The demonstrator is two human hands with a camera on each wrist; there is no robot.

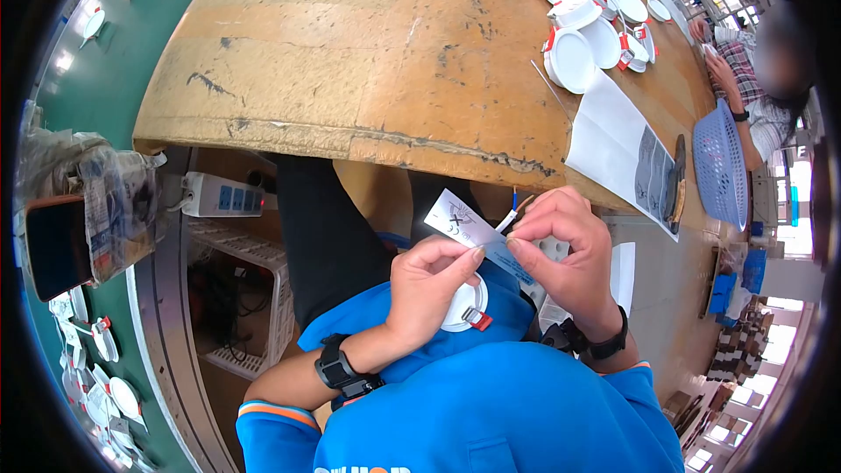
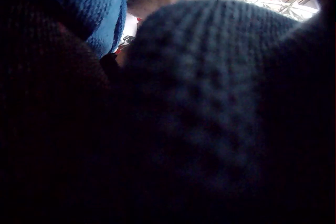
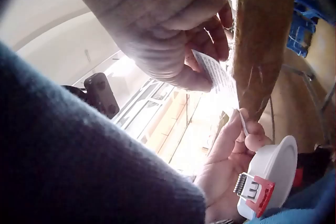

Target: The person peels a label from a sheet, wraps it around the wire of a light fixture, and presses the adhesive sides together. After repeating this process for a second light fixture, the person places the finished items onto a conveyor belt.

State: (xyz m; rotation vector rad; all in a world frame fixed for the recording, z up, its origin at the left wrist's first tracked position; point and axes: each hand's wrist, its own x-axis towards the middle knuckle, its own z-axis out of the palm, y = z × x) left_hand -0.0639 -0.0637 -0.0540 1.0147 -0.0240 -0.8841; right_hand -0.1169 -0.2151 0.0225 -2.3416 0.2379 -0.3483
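Between my hands, above the lap, is a white printed label with a CE mark. My left hand pinches its lower edge between thumb and finger. At the label's other end, my right hand pinches it with thumb and fingertips. A round white downlight with a red-tipped spring clip sits against the left hand's fingers. A white cable with blue and brown wire ends shows beside the right fingertips. Dark knitted fabric blocks most of the left wrist view.
Several downlights are heaped on the wooden table. A printed sheet overhangs its edge near a blue basket. A power strip and phone are at left. Another person sits at right.
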